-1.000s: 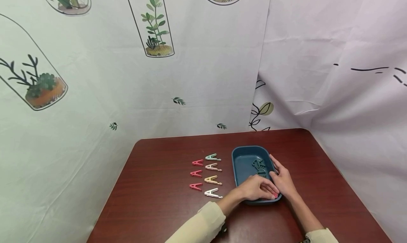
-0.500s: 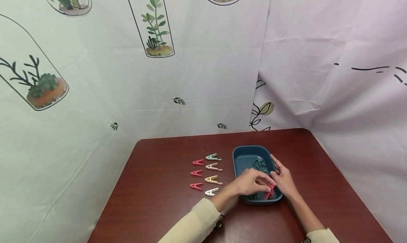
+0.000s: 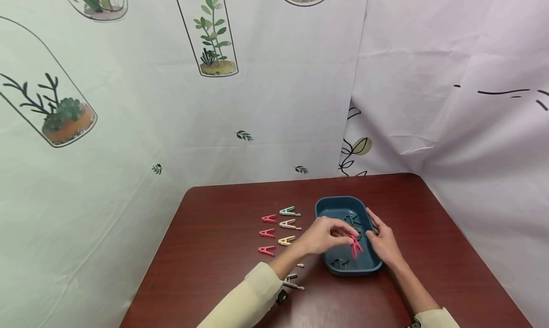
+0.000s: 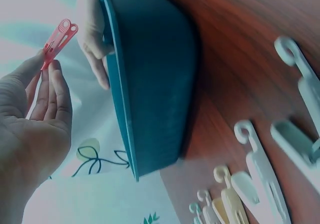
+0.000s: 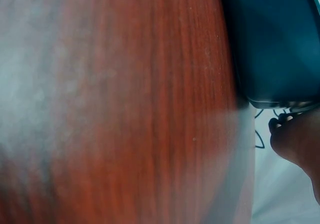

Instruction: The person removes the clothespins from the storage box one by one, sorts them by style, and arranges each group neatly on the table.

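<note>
A red clothespin (image 3: pixel 355 246) is pinched between the thumb and fingertips of my left hand (image 3: pixel 324 236), just over the blue tray (image 3: pixel 339 202). In the left wrist view the clothespin (image 4: pixel 60 39) points up from the fingertips, beside the tray's rim. My right hand (image 3: pixel 384 242) grips the tray's right rim, thumb over the edge and fingers along the outer wall. Dark green clothespins (image 3: pixel 340 263) lie inside the tray, partly tangled; my left hand covers part of the tray's left side. The right wrist view shows the tray's outer wall (image 5: pixel 275 43) and part of the hand (image 5: pixel 300 149).
Left of the tray, red clothespins (image 3: pixel 267 233) form one column. Beside them runs a second column with green (image 3: pixel 289 211), cream (image 3: pixel 290 224), yellow (image 3: pixel 286 241) and white ones, the nearest (image 3: pixel 293 282) partly behind my left sleeve. A printed cloth (image 3: pixel 274 104) hangs behind the table (image 3: pixel 231 280).
My left hand has lifted the red clothespin from the tray's near right corner and moved up and left with it. My right hand stays on the rim.
</note>
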Demonstrator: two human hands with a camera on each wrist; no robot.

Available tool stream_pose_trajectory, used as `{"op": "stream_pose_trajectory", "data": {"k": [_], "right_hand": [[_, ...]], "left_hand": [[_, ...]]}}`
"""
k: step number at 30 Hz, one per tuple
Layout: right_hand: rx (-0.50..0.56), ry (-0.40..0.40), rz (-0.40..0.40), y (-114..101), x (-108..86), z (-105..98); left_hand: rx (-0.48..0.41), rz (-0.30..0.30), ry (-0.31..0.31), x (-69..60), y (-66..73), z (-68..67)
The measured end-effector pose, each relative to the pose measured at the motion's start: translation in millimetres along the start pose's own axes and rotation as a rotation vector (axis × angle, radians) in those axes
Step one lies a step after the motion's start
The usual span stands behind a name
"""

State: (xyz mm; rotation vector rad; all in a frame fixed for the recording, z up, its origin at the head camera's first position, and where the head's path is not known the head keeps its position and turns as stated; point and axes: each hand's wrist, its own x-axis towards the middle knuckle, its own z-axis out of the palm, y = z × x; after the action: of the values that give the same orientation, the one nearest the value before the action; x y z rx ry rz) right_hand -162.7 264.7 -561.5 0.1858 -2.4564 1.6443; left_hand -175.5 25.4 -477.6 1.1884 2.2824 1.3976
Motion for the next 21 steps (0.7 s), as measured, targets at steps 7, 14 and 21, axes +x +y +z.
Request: {"op": "stream_pose_trajectory", "data": {"k": [7, 14, 21], "right_hand": [[-0.002, 0.011, 0.01, -3, -1.3, 1], [0.007, 0.008, 0.008, -2, -1.5, 2], [0.008, 0.007, 0.001, 0, -2.0, 2]], "left_hand": [[-0.089, -0.039, 0.063, -21.8, -5.3, -18.1], [-0.129, -0.114, 0.16, -53.2, -21.9, -32.0], [-0.131, -0.154, 0.253, -80.0, -33.3, -45.2]]}}
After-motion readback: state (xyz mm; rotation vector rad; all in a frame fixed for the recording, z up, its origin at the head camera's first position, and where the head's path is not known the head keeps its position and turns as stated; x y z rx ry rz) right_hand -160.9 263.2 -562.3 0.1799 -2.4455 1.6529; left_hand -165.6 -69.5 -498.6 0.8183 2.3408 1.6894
